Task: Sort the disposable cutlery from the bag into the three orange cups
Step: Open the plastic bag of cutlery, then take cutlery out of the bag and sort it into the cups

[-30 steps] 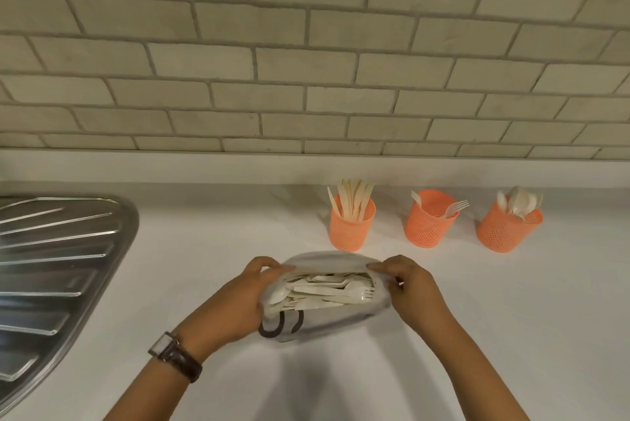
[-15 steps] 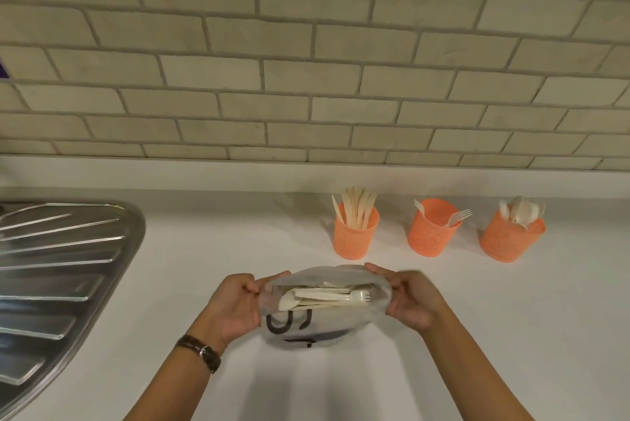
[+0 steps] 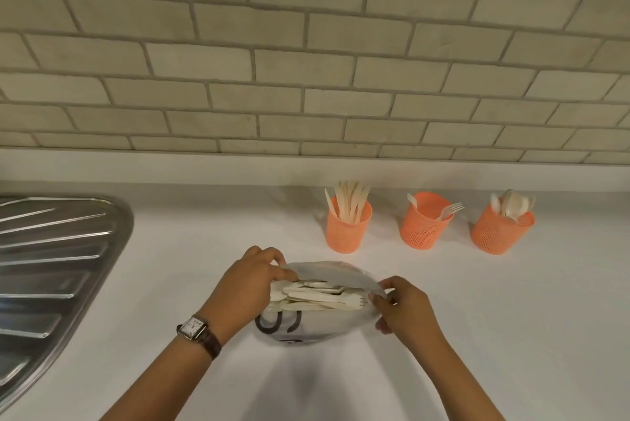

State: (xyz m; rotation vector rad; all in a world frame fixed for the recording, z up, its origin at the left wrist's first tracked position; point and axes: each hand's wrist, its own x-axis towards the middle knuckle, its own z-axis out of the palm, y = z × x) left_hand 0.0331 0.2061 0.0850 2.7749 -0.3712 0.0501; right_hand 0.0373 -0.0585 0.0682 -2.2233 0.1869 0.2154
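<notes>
Only unreadable dark marks (image 3: pixel 273 326) on bag (image 3: pixel 329 323)

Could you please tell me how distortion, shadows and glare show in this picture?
In the head view, wide-angle bowing curves the courses of the brick wall; a soft shadow lies on the counter on the camera's side of the bag; the steel drainboard carries pale streaks of glare; edges look slightly soft.

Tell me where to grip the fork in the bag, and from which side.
Pinch the fork by its handle from above: it lies flat across the bag, tines toward the right hand, which with the left hand holds the mouth open upward.
</notes>
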